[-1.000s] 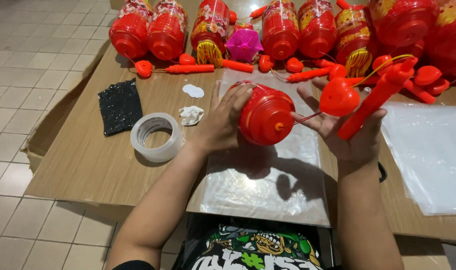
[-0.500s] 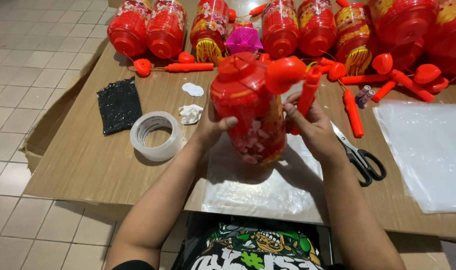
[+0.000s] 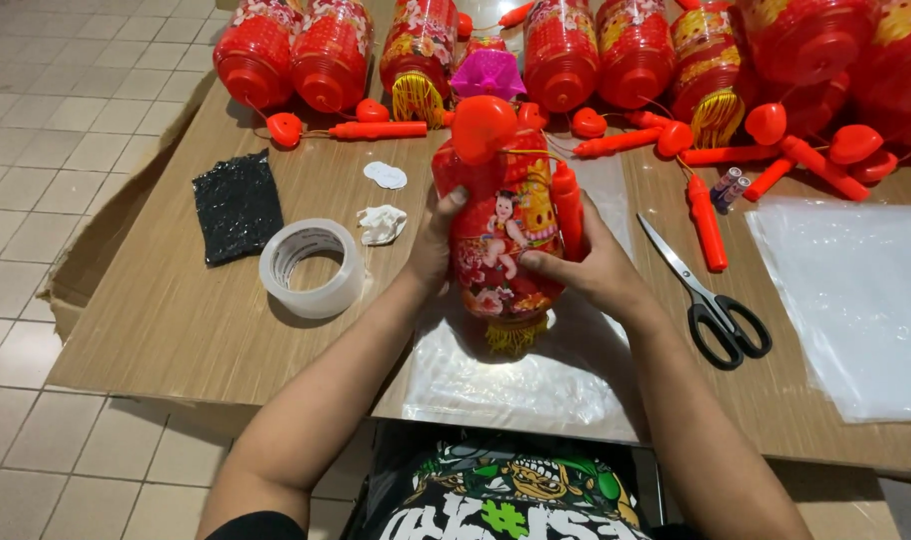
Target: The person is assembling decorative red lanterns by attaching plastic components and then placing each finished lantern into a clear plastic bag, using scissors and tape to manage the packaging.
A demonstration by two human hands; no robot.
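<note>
Both hands, left [image 3: 434, 250] and right [image 3: 588, 268], clamped on red lantern [image 3: 504, 240] over plastic sheet [image 3: 521, 380]; wrapping step, next needs tape roll [image 3: 312, 268].

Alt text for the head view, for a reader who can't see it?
Both hands, left hand and right hand, grip a red lantern upright over a clear plastic sheet on a wooden table. A tape roll lies to the left, scissors to the right, and more red lanterns line the far edge.

Black rectangular packet [image 3: 238, 205] lies flat at table's left; clear plastic bag [image 3: 856, 300] spread at right.
</note>
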